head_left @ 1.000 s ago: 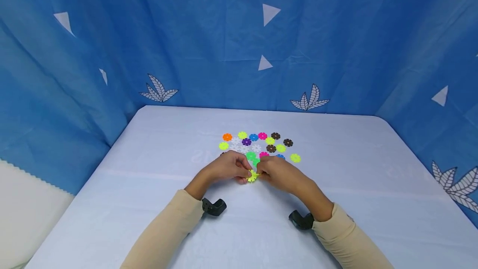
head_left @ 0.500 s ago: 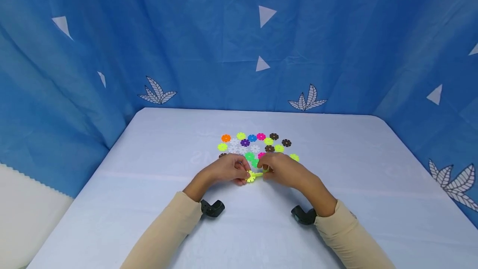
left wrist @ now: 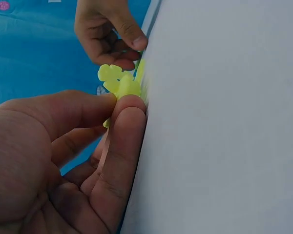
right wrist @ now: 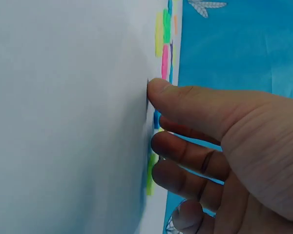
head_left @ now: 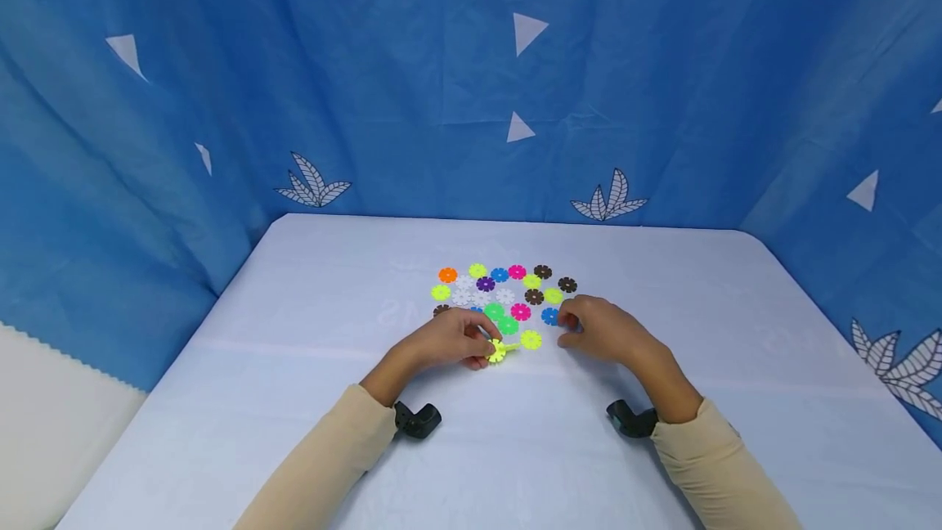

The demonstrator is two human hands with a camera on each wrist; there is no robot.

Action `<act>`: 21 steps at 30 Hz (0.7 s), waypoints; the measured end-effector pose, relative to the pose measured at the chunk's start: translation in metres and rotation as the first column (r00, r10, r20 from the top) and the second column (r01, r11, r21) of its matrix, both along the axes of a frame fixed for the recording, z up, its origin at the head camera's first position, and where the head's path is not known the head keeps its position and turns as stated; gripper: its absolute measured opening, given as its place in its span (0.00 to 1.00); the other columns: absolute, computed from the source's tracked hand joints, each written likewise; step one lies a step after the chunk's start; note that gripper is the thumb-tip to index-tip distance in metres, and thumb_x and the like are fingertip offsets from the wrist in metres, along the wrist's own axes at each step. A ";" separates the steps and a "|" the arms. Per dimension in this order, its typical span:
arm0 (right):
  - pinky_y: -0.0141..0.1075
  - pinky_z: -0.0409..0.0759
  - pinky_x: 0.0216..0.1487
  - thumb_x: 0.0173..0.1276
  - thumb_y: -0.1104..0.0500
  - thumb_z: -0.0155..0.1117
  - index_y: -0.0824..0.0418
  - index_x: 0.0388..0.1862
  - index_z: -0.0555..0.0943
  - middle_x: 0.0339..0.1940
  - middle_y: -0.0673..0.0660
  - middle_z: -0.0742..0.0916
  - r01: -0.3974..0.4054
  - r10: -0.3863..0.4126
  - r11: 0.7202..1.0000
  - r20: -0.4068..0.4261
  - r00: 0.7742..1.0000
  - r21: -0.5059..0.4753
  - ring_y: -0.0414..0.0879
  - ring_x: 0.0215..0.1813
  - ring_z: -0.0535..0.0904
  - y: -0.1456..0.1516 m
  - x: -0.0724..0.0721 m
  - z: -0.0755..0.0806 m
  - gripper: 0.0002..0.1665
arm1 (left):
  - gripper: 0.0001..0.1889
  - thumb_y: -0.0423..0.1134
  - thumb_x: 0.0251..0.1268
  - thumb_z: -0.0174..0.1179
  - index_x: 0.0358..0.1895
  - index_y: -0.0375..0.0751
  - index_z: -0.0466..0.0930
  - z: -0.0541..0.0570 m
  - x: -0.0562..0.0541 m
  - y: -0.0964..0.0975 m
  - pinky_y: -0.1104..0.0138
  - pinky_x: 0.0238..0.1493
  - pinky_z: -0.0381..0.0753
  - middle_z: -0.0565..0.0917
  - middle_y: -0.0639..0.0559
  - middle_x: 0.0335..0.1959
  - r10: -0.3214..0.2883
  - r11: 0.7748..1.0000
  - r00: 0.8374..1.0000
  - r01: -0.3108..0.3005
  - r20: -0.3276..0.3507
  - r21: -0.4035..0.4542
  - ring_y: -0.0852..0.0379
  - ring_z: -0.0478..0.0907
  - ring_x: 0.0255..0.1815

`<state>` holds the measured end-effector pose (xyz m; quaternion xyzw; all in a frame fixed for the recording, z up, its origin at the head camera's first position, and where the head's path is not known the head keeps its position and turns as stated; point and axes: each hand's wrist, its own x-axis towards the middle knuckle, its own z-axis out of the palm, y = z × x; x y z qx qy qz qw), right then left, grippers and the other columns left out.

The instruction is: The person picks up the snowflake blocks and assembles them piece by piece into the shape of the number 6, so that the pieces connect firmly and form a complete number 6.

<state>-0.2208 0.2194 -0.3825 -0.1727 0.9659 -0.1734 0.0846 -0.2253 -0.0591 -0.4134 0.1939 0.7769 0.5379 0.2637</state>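
- We see the hands well apart: the left hand pinches a notched yellow disc between thumb and fingers, while the right hand holds nothing, its thumb and fingers parted.
- The yellow disc is at the near edge of the cluster, and a second yellow piece juts rightward from it; we judge the two joined.
- Half a second ago the right hand was beside them; now it is farther right, leaving a loose yellow disc between the hands.
- We take it that the left hand alone now supports the pair.
- The right fingertips are just beside a blue disc; we cannot tell whether they touch.
- Beyond, we see green discs and a pink disc on the white table.
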 end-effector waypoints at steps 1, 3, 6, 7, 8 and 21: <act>0.42 0.81 0.43 0.58 0.57 0.81 0.58 0.44 0.85 0.34 0.49 0.82 0.010 -0.010 1.000 0.000 1.000 -0.006 0.46 0.40 0.76 0.002 0.000 0.000 0.17 | 0.07 0.33 0.68 0.66 0.46 0.39 0.85 0.000 0.000 0.000 0.63 0.38 0.86 0.85 0.45 0.31 -0.001 1.000 1.000 0.001 -0.003 -0.003 0.52 0.85 0.30; 0.44 0.82 0.44 0.58 0.57 0.80 0.59 0.45 0.85 0.35 0.50 0.82 0.033 -0.033 0.999 -0.002 0.999 -0.014 0.47 0.40 0.77 0.005 -0.001 0.000 0.18 | 0.07 0.35 0.68 0.67 0.46 0.40 0.85 0.000 0.000 -0.001 0.63 0.38 0.86 0.85 0.45 0.30 -0.003 1.000 1.000 0.003 -0.014 -0.012 0.51 0.85 0.30; 0.47 0.82 0.46 0.61 0.58 0.78 0.60 0.48 0.85 0.37 0.52 0.83 0.093 -0.093 0.996 -0.025 0.995 -0.008 0.50 0.42 0.78 0.011 -0.004 0.001 0.18 | 0.09 0.39 0.65 0.70 0.45 0.43 0.85 0.000 0.000 0.000 0.63 0.37 0.85 0.85 0.47 0.29 -0.009 0.999 0.999 0.007 -0.053 -0.040 0.52 0.85 0.30; 0.48 0.82 0.47 0.62 0.58 0.77 0.61 0.49 0.85 0.37 0.53 0.83 0.113 -0.113 0.994 -0.037 0.993 0.002 0.50 0.42 0.78 0.013 -0.004 0.000 0.17 | 0.09 0.41 0.64 0.71 0.45 0.44 0.86 -0.001 0.000 0.001 0.63 0.36 0.85 0.84 0.47 0.28 -0.011 0.999 0.998 0.008 -0.068 -0.050 0.52 0.84 0.29; 0.49 0.82 0.47 0.63 0.59 0.76 0.62 0.50 0.85 0.38 0.54 0.83 0.134 -0.133 0.991 -0.051 0.990 0.014 0.51 0.42 0.78 0.015 -0.005 0.000 0.18 | 0.10 0.42 0.63 0.72 0.44 0.45 0.86 -0.001 0.000 0.001 0.63 0.35 0.85 0.84 0.48 0.27 -0.014 0.998 0.996 0.009 -0.085 -0.060 0.52 0.84 0.28; 0.49 0.80 0.48 0.67 0.64 0.70 0.65 0.48 0.78 0.40 0.58 0.82 0.232 -0.231 0.972 0.035 0.972 -0.043 0.54 0.44 0.76 0.024 -0.011 -0.006 0.13 | 0.08 0.40 0.66 0.70 0.45 0.45 0.86 -0.004 0.000 0.003 0.64 0.31 0.83 0.83 0.48 0.24 -0.023 0.998 0.993 0.017 -0.115 -0.059 0.55 0.80 0.23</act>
